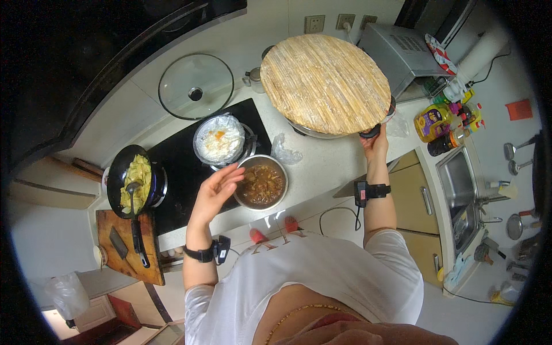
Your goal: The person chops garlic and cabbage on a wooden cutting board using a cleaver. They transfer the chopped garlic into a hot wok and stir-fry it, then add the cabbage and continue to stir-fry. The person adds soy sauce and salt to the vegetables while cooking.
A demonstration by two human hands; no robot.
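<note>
My left hand (217, 187) is raised with fingers extended and holds nothing. It overlaps the near-left rim of a steel bowl (285, 183) of brown sauce or stew; whether it touches the rim I cannot tell. My right hand (376, 144) grips a black side handle (370, 131) of a large pot (317, 132); some fingers are hidden beneath it. A round lid of woven stalks (325, 84) covers the pot's top. Close to the left hand, a plastic-covered bowl of white food (219, 140) sits on a cooktop burner.
A black wok (115, 185) holds yellow-green food and a ladle. Its handle overhangs a cutting board (148, 258) bearing a cleaver (117, 242). A glass lid (179, 84) leans against the wall. Crumpled plastic (286, 148), oil bottles (433, 123) and a sink (459, 172) lie rightward.
</note>
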